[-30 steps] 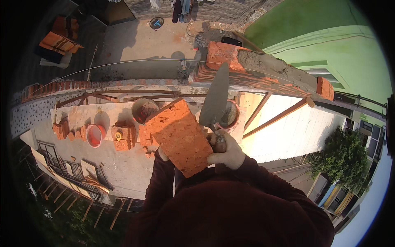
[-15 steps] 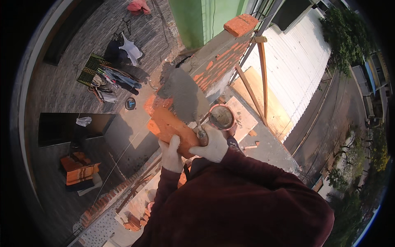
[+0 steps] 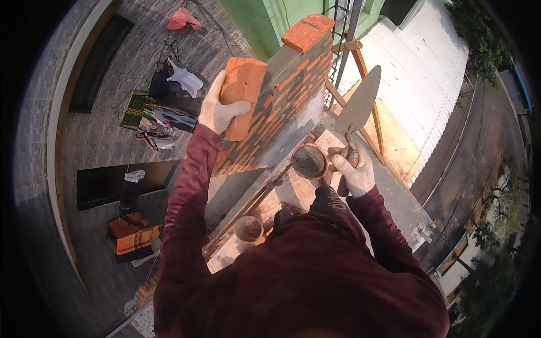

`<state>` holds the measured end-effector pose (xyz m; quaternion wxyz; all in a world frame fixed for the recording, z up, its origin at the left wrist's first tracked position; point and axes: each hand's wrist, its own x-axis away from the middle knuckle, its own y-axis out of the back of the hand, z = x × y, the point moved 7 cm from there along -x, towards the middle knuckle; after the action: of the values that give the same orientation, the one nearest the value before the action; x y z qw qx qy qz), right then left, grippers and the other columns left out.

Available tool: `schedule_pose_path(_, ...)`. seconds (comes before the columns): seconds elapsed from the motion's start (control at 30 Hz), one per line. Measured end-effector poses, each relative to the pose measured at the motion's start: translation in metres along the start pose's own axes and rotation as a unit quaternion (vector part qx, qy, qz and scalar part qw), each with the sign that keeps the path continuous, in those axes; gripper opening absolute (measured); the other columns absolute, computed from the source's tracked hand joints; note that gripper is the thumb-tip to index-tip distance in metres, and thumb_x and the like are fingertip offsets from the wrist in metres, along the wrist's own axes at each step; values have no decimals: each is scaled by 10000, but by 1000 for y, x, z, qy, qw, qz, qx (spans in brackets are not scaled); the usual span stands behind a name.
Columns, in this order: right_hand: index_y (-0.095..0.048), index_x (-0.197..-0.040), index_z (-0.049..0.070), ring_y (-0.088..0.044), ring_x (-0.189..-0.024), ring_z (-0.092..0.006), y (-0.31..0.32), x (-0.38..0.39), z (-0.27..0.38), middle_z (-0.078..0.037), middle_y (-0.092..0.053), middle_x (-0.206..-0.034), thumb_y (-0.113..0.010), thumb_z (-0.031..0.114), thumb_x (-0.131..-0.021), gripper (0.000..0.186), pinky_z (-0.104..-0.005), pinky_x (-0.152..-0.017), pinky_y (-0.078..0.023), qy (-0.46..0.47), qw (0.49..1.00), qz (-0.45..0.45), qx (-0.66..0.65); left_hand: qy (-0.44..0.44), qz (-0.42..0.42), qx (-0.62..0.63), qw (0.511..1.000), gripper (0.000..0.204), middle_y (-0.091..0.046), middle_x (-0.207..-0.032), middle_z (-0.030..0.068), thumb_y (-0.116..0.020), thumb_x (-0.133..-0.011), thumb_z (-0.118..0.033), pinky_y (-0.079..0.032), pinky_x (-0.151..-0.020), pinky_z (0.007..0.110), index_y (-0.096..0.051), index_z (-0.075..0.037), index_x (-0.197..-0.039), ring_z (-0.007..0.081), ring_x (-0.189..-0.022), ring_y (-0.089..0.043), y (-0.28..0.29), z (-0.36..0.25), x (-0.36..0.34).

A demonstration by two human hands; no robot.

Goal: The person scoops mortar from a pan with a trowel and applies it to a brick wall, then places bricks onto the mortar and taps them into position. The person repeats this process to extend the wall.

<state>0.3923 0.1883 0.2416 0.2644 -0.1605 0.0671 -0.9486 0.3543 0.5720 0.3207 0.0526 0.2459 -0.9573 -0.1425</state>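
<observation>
My left hand [image 3: 217, 110], in a white glove, grips an orange brick [image 3: 243, 93] at the top of a brick wall [image 3: 276, 104]. Whether the brick touches the wall's mortar cannot be made out. Another brick [image 3: 308, 32] lies on the far end of the wall top. Off to the right, my gloved right hand [image 3: 356, 172] is wrapped round the handle of a trowel [image 3: 360, 101], its grey, mortar-smeared blade pointing away from me. Just left of that hand is a round bucket [image 3: 309, 161] with grey mortar inside.
A second bucket [image 3: 248, 228] stands nearer, left of my legs. Wooden props [image 3: 372, 107] lean beyond the trowel. A white corrugated roof [image 3: 420, 73] and a road lie below on the right. Left, laundry [image 3: 169, 115] hangs far below beside the drop.
My left hand has carried the brick forward and up to the wall top. My right hand has moved right with the trowel, away from the brick.
</observation>
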Motion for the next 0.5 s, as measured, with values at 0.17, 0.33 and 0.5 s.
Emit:
schedule_pose_path(0.17,-569,-1014,-26,-708,-762,-192,179,39,-73,-129,-681,-926,-760,201,-912,313,-329,-588,-595,-144,955,-227,125,1,67,-238,969,1117,-583,-1435,194,-886,-638,-198,-500,-1045,343,-344,-14,-1598,242,-1252,-617,-22,21,-122)
schedule_pose_path(0.33,-543,-1048,40,-659,-637,-179,266,154,-145,-84,-642,-856,-773,202,-906,315,-320,-519,-577,-276,891,-345,103,-10,57,-388,920,1217,-554,-1431,239,-892,-536,-444,-479,-1089,417,-397,-119,-1600,356,-1310,-572,-50,79,-165)
schedule_pose_path(0.5,-538,-1094,13,-650,-634,-175,271,229,-185,-83,-639,-869,-781,199,-893,366,-322,-498,-562,-350,856,-376,65,26,116,-396,910,1245,-558,-1385,255,-879,-515,-474,-477,-1092,422,-391,-119,-1603,373,-1297,-568,-74,80,-165)
